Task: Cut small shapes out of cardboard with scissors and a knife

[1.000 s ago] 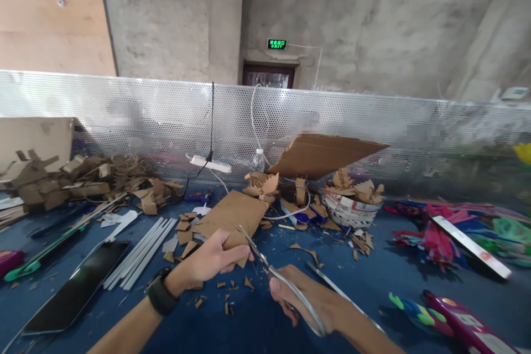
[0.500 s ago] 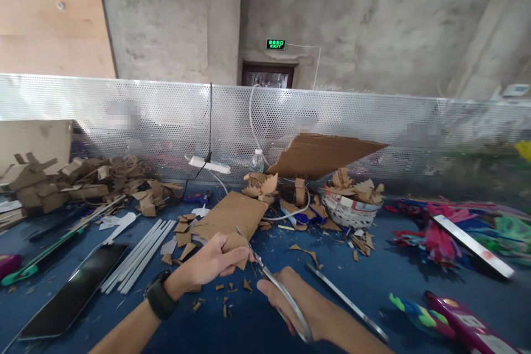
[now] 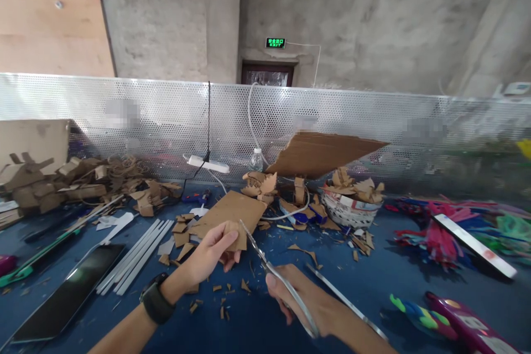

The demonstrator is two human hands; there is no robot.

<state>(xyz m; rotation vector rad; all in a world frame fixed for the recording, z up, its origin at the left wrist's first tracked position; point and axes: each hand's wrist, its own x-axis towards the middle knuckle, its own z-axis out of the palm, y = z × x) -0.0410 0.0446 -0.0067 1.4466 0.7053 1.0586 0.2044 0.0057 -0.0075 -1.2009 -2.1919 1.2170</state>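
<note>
Between its thumb and fingers, my left hand [image 3: 213, 251] pinches a small piece of cardboard [image 3: 240, 239]. My right hand [image 3: 296, 293] is closed around the handles of metal scissors [image 3: 263, 259]. The scissor blades point up and away, close to the right edge of the held piece; whether they touch it I cannot tell. Behind my left hand lies a larger flat cardboard sheet [image 3: 234, 211]. Small cardboard scraps [image 3: 224, 298] are scattered on the blue table [image 3: 236, 337] below my hands.
White sticks [image 3: 135, 260] and a black tablet-like panel [image 3: 68, 296] lie to the left. A basket [image 3: 352, 211] of cardboard scraps stands behind. Right of my hand are a metal strip [image 3: 346, 301], a purple device [image 3: 473, 323] and colourful strips [image 3: 440, 232]. Cardboard pieces [image 3: 74, 177] heap up far left.
The scissors have drawn slightly right, away from the cardboard piece, which sat between the blades before. My left hand has turned the piece a little and shifted slightly left.
</note>
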